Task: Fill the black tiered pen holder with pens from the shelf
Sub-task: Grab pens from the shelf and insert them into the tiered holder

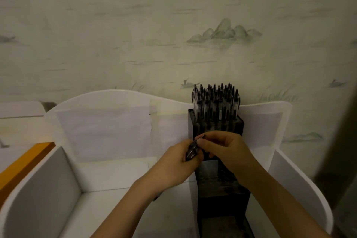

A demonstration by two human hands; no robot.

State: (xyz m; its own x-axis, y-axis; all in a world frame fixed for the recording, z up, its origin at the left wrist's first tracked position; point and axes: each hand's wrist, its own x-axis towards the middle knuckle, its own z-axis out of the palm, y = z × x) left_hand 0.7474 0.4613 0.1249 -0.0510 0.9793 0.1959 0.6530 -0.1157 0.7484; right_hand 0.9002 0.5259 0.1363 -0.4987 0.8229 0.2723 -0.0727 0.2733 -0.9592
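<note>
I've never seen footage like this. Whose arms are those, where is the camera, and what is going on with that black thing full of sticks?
There is no machine here: these are a person's two bare arms, filmed by one wide-angle camera worn on the head, looking forward and down. The black thing is a tiered pen holder standing inside a white shelf unit against a wall papered with painted hills and ducks. Its top tier is packed with upright pens; the lower steps, nearer the camera, show rows of holes that look unfilled. The left hand grips a small bundle of dark pens. The right hand pinches one pen at the tip of that bundle, apparently drawing it out to slot into the holder.
</note>
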